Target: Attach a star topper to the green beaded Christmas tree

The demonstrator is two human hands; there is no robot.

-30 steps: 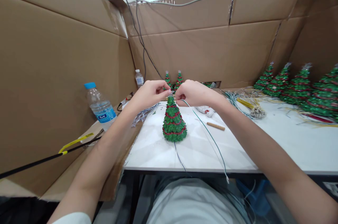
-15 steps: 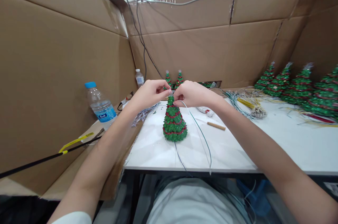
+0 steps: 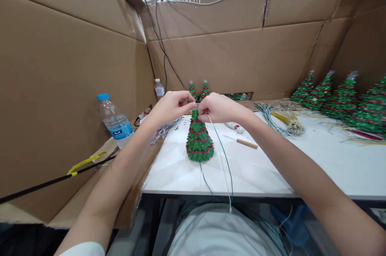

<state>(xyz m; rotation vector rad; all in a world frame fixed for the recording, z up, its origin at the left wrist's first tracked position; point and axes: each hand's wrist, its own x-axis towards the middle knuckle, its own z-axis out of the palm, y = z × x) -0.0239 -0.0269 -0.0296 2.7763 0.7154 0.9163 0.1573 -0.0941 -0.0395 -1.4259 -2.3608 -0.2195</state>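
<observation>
A small green Christmas tree (image 3: 199, 140) with red garland bands stands upright on the white table (image 3: 271, 167). Both hands meet just above its tip. My left hand (image 3: 170, 107) is closed in a pinch at the tip, on something too small to make out. My right hand (image 3: 220, 108) is closed on a thin green and white wire (image 3: 224, 155), which curves down from the fingers and hangs over the table's front edge. A second dark wire (image 3: 205, 179) runs from the tree's base toward me.
A row of finished trees (image 3: 340, 101) lines the right side, two more trees (image 3: 198, 89) stand at the back. A wire bundle (image 3: 277, 117), a wooden-handled tool (image 3: 245, 143), a water bottle (image 3: 114, 121) and a small bottle (image 3: 159, 88) lie around. Cardboard walls (image 3: 66, 87) enclose the table.
The free end of the wire in my right hand has swung leftward, toward the middle of the table's front edge. Both hands and the tree have stayed in place.
</observation>
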